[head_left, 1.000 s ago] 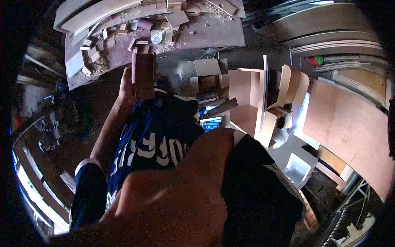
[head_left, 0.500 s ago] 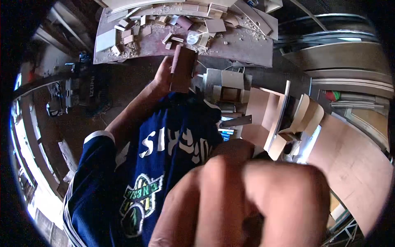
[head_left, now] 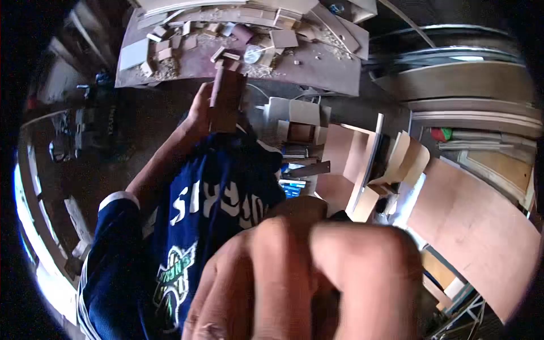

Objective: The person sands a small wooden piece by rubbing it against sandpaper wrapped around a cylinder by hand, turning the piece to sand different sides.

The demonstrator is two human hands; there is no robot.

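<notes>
My left hand [head_left: 200,106] reaches out from the blue shirt [head_left: 215,181], its fingers closed on a brown block-like piece [head_left: 228,102] with a rounded, reddish left edge. That piece stands out just in front of the littered workbench. What it is made of is hard to tell. Very close to the camera, my right hand [head_left: 306,272] is large and blurred, with its fingers bent and drawn in. Its fingertips are hidden, and so is anything they may hold.
On the workbench [head_left: 317,73] lie wood offcuts, shavings, a reddish roll [head_left: 242,34] and a round, clear-looking item [head_left: 253,54]. Right of my body stand pale wooden panels [head_left: 340,147] and a curved wooden piece [head_left: 405,158]. A big plywood sheet [head_left: 470,221] fills the lower right.
The whole view has shifted, so the bench, panels and both hands appear farther left. My left hand still grips the brown piece, now a little lower. My right hand keeps its curled shape.
</notes>
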